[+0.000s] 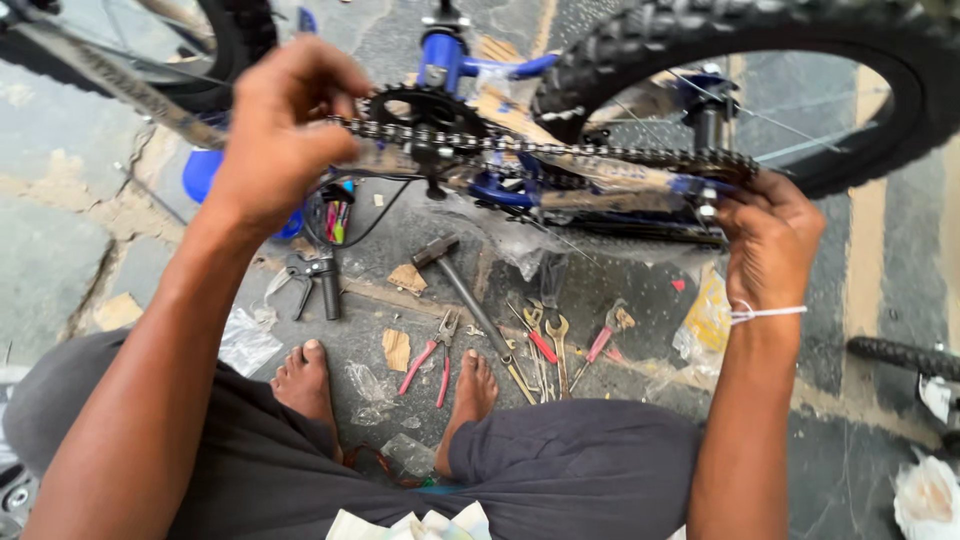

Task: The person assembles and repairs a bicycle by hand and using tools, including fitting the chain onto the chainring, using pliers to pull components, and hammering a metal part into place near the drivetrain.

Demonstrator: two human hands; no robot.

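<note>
A blue bike [470,70] lies upside down over the stone floor [60,250], its big black tyre [760,40] up at the top. Its long chain [560,150] runs from the toothed wheel [425,108] to the back. The left hand [285,135] pinches the chain with closed fingers. The right hand [770,235] curls shut around the chain's back end. Down below lie a hammer [465,290], red pliers [432,362] and spanners [555,345].

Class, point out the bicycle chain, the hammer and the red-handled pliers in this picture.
bicycle chain [600,152]: head view, on the upper run of links.
hammer [436,250]: head view, on its head.
red-handled pliers [443,372]: head view, on one handle.
</note>
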